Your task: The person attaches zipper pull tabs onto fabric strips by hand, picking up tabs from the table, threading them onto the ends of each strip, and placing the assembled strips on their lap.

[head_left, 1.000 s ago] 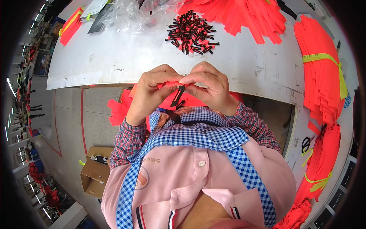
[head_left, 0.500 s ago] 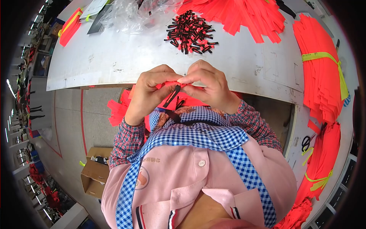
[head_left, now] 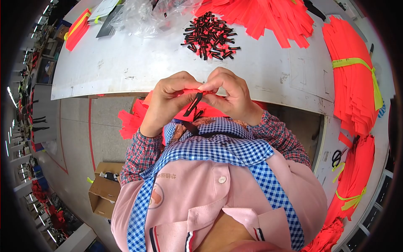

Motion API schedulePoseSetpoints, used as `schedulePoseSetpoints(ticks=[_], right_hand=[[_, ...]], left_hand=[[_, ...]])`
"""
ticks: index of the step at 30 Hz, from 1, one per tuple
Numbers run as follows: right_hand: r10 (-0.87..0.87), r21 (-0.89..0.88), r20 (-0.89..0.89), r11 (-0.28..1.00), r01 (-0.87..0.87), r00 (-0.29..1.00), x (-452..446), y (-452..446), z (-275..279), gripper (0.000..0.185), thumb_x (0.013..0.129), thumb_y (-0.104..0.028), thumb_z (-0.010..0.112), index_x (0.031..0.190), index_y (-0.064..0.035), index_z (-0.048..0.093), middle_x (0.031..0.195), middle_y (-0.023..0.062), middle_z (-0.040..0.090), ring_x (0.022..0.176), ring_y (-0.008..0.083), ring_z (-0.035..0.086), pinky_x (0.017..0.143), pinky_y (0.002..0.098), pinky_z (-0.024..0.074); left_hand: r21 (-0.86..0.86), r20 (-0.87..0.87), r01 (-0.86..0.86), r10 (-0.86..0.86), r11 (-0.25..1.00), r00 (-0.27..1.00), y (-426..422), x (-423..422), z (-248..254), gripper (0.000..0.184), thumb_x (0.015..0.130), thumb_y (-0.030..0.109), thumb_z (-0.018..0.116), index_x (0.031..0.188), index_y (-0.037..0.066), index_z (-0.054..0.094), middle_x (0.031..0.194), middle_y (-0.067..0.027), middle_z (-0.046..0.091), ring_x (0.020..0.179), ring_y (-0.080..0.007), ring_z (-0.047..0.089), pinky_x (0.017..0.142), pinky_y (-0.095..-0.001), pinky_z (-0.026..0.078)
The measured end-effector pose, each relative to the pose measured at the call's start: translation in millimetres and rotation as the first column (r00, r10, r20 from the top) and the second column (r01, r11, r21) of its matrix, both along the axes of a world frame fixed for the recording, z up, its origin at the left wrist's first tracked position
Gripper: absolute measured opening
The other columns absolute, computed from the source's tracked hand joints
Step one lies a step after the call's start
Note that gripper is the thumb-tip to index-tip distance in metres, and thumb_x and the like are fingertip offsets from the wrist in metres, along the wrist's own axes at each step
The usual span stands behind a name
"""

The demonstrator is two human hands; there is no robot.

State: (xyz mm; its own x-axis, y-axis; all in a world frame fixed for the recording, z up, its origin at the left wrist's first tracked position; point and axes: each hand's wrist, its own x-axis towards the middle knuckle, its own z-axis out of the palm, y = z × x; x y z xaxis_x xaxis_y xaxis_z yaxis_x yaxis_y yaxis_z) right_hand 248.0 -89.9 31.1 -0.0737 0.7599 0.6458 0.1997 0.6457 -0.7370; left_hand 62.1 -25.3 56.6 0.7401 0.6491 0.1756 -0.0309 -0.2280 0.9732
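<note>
My left hand is closed, thumb and fingers pinching a red fabric piece in front of my chest. Beside it my right hand pinches the same fabric, the fingertips of both hands nearly touching. A small black strap piece hangs down between them at a slant. More red fabric lies below the hands over the checked apron. Past the hands, on the white table, is a heap of small black pieces with red bits. Fingers hide part of the held fabric.
The white table has its near edge just beyond my hands. Red strips fan out at the back, beside clear plastic bags. Tied red bundles and black scissors lie at the right. A cardboard box stands lower left.
Both hands keep their pinch and have shifted only slightly. The black piece swung to the left and has since come back a little to the right.
</note>
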Motion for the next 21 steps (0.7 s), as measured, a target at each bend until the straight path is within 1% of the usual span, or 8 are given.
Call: schedulePoseSetpoints(ticks=[4,7,10,13,16,19,21], right_hand=[[-0.002,-0.012,-0.028,1.0,0.002,1.0,-1,3,-14,0.019,0.077,-0.003,0.072,0.094,-0.0032,0.063,0.08,0.0066,0.056,0.072,0.0179,0.055,0.063,0.0282,0.0459],[-0.021,0.0,0.015,1.0,0.021,1.0,-1,4,-10,0.02,0.077,-0.003,0.072,0.094,-0.0027,0.062,0.08,0.0064,0.056,0.07,0.017,0.054,0.062,0.0278,0.0453],[0.002,-0.001,-0.023,1.0,-0.002,1.0,-2,8,-6,0.02,0.077,-0.003,0.072,0.094,-0.0022,0.062,0.079,0.0056,0.055,0.069,0.0154,0.054,0.06,0.0272,0.0445],[0.072,-0.05,-0.094,0.996,-0.077,0.993,-3,8,-1,0.019,0.078,-0.003,0.072,0.093,-0.002,0.062,0.078,0.005,0.055,0.068,0.0139,0.053,0.06,0.0261,0.044],[0.066,-0.09,-0.14,0.993,-0.079,0.988,-6,8,-10,0.017,0.079,-0.005,0.072,0.092,-0.0019,0.062,0.077,0.005,0.056,0.067,0.0135,0.053,0.06,0.0256,0.0438],[0.021,-0.096,-0.078,0.995,-0.028,0.997,-6,11,-6,0.016,0.08,-0.007,0.072,0.092,-0.0021,0.063,0.077,0.005,0.057,0.068,0.0129,0.054,0.06,0.0252,0.0445],[0.021,-0.109,-0.069,0.994,-0.028,0.997,-3,13,-3,0.017,0.079,-0.008,0.073,0.091,-0.002,0.063,0.078,0.0047,0.058,0.068,0.0121,0.055,0.061,0.025,0.0453]], left_hand=[[-0.022,-0.039,-0.016,0.016,1.0,0.999,-1,3,-1,0.025,0.08,-0.012,0.059,0.101,-0.001,0.069,0.09,-0.0058,0.061,0.082,-0.0119,0.058,0.069,-0.0226,0.047],[-0.095,0.038,-0.003,0.007,0.995,0.999,2,3,-9,0.023,0.082,-0.01,0.059,0.101,-0.002,0.068,0.091,-0.0068,0.062,0.082,-0.0122,0.058,0.071,-0.023,0.048],[-0.179,0.035,-0.019,0.026,0.984,0.999,1,4,-4,0.021,0.082,-0.01,0.059,0.1,-0.003,0.068,0.091,-0.0077,0.063,0.082,-0.0127,0.059,0.072,-0.0241,0.048],[-0.051,-0.009,-0.044,0.044,0.998,0.999,0,0,3,0.019,0.082,-0.008,0.06,0.099,-0.004,0.067,0.091,-0.0081,0.063,0.084,-0.0136,0.059,0.073,-0.025,0.048],[-0.009,-0.023,-0.025,0.025,1.0,0.999,1,-1,3,0.017,0.081,-0.008,0.061,0.097,-0.004,0.067,0.09,-0.0081,0.063,0.086,-0.0141,0.06,0.075,-0.0247,0.048],[0.004,-0.037,-0.015,0.015,1.0,0.999,5,1,0,0.019,0.081,-0.008,0.062,0.099,-0.004,0.066,0.093,-0.008,0.063,0.086,-0.0142,0.06,0.078,-0.0251,0.048],[-0.064,-0.059,-0.031,0.028,0.997,0.998,4,2,9,0.021,0.081,-0.009,0.061,0.1,-0.004,0.066,0.096,-0.008,0.063,0.085,-0.0143,0.06,0.079,-0.0256,0.049]])
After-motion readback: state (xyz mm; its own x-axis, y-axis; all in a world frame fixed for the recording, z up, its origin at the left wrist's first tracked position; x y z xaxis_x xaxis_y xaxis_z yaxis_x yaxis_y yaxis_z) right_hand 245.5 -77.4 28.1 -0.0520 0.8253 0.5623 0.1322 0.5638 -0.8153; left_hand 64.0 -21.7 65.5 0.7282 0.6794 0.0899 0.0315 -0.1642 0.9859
